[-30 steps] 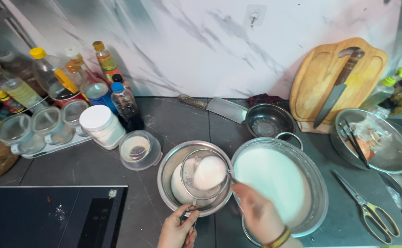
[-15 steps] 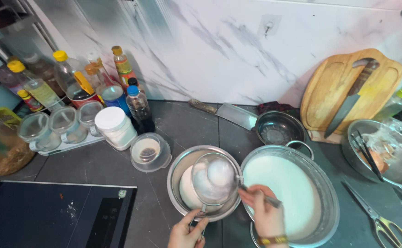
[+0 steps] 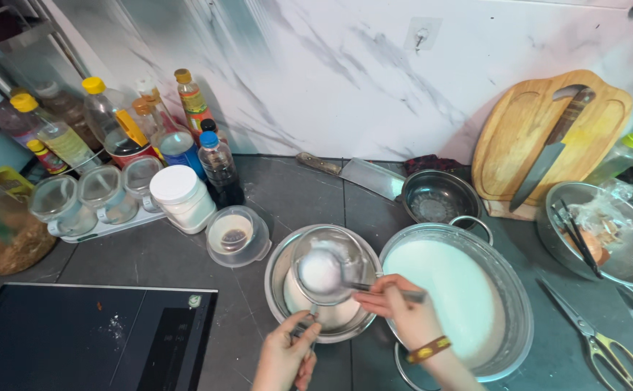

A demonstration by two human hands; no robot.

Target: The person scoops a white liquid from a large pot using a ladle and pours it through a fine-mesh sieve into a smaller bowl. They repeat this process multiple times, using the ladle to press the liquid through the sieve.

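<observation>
- Two hands work low in the centre of the frame, over a steel bowl [image 3: 281, 279] that sits on the dark counter [image 3: 157, 253].
- We see the left hand [image 3: 285, 356] at the bottom edge, its fingers curled and pinched around the thin handle of a fine-mesh strainer [image 3: 328, 264], which it holds over the bowl.
- The right hand [image 3: 402, 313], with a beaded bracelet at the wrist, comes in from the lower right; its fingers are pressed together around the handle of a ladle [image 3: 321, 273] whose cup sits inside the strainer, full of white liquid.
- We judge the strainer light but springy: the mesh will give, so the handle is the sound place to hold it.
- We judge the ladle stiff and, when full, nose-heavy and ready to slop; the end of its handle gives the steadiest hold, with the cup kept level.
- The white liquid looks thin and runny, so wet handles may turn slippery.
- Just right of the bowl stands a large steel pot [image 3: 508, 289] of the same white liquid; the right forearm crosses its near rim.
- Both wrists are bent inward, towards each other.
- A small lidded tub [image 3: 238, 235] sits to the left of the bowl.
</observation>
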